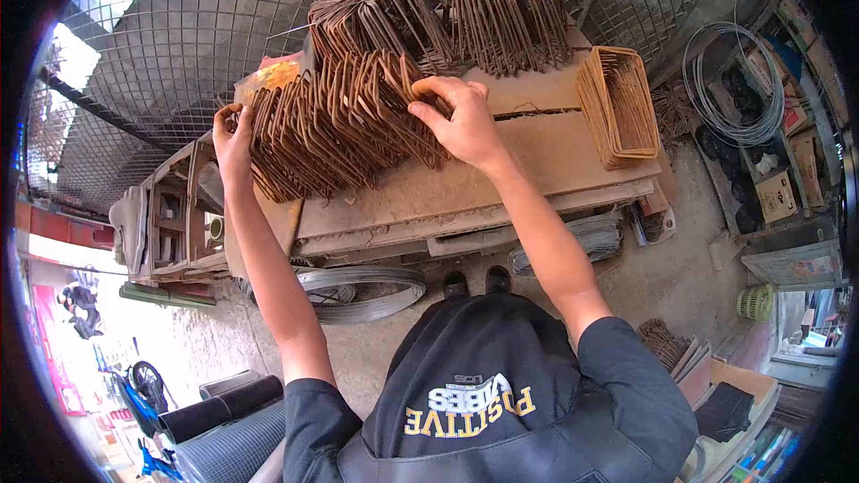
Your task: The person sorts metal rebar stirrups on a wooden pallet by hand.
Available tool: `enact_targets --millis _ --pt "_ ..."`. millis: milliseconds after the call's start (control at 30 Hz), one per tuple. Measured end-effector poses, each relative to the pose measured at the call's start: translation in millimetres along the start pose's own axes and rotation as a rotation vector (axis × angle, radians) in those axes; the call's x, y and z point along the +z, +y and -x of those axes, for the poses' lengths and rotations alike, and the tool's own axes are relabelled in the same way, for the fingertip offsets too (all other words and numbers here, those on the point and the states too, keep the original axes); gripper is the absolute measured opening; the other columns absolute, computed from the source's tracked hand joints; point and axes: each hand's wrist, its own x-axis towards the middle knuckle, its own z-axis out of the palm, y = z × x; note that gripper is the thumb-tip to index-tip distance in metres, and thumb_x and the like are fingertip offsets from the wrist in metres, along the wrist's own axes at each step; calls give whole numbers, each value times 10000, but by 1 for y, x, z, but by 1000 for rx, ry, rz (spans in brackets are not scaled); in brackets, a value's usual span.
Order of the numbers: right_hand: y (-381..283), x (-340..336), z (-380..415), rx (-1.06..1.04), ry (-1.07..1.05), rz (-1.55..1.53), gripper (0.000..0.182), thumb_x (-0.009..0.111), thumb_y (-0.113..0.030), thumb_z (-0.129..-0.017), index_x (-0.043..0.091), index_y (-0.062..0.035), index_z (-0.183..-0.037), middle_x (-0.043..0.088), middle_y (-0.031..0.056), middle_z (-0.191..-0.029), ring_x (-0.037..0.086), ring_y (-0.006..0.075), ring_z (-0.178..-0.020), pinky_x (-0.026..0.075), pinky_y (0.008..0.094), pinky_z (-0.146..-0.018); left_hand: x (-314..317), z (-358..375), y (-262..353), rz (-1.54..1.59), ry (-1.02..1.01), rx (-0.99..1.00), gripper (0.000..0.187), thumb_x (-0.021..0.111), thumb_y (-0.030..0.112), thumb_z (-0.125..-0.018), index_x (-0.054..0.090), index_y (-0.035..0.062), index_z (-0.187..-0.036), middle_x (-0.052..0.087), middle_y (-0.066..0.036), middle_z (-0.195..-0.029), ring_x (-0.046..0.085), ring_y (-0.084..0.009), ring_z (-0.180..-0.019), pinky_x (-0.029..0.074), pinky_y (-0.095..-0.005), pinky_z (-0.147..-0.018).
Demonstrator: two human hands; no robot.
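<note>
A long row of rusty rebar stirrups [331, 130], bent into rectangular loops, stands on edge across the wooden table [376, 210]. My left hand [233, 139] is at the row's left end, its curled fingers gripping the outermost loops. At the right end, my right hand [458, 116] has its thumb and fingers bent around the upper corners of the last loops. The row leans and fans a little between both hands. Where the fingertips press on the steel is partly hidden.
Behind the row stand two bundles of stirrups, a left bundle [380, 13] and a right bundle [506, 9], against wire mesh [215, 36]. A nested stirrup stack [617, 107] sits at the table's right end. Wire coils [367, 291] lie beneath the front edge.
</note>
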Motion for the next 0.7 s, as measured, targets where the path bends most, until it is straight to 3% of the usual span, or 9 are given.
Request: enact_targets --millis 33,100,233,300,467,533,633,700 --pt "0 -2 0 3 0 1 276 787 -257 -882 746 -69 -1081 761 105 -1021 681 247 -996 376 362 -967 -1 -1 0 -5 -10 -6 190 696 148 -1004 611 39 -1135 628 -9 -977 578 -86 -878 478 -232 -797" --pt "-3 -8 -1 44 -202 39 269 784 -253 -880 759 -67 -1074 762 114 -1019 689 255 -950 423 371 -955 0 -1 1 -11 -22 -12 189 696 146 -1004 611 40 -1135 625 -7 -979 576 -87 -872 477 -232 -796" --pt "5 -8 -2 -27 -143 -25 245 765 -212 -887 763 -52 -1073 763 109 -1007 697 236 -902 489 361 -890 -1 -2 -3 8 -20 21 202 707 143 -999 609 31 -1135 622 -6 -978 573 -85 -874 476 -231 -797" --pt "4 -15 -2 192 -210 -134 246 719 -279 -891 772 -121 -1072 759 87 -1054 681 245 -990 373 385 -1036 -1 -2 -3 24 -23 33 206 711 143 -997 608 28 -1134 622 -6 -980 575 -83 -878 476 -229 -798" --pt "7 -25 5 100 -97 -123 210 701 -206 -916 761 -83 -1075 758 93 -1037 695 253 -906 479 376 -912 1 1 3 -9 -7 -17 214 711 144 -997 611 19 -1139 637 -23 -1016 589 -88 -907 484 -236 -812" --pt "4 -38 14 200 -35 -177 186 691 -166 -941 753 -47 -1070 758 87 -1005 688 216 -877 512 332 -830 1 3 7 -15 -5 -18 218 710 147 -998 610 17 -1142 641 -27 -1021 590 -90 -909 485 -238 -812" --pt "9 -66 34 159 102 -166 176 688 -145 -956 754 -34 -1075 757 61 -980 668 150 -857 514 294 -791 -1 -1 -1 -11 -14 13 227 705 155 -1002 607 16 -1152 643 -28 -1027 592 -91 -908 488 -241 -813" --pt "3 -95 51 250 189 -158 175 681 -151 -972 760 -37 -1078 755 39 -975 658 116 -859 520 296 -798 -2 -2 -4 24 -19 21 221 700 151 -1004 606 18 -1153 642 -26 -1020 591 -91 -904 488 -240 -810"
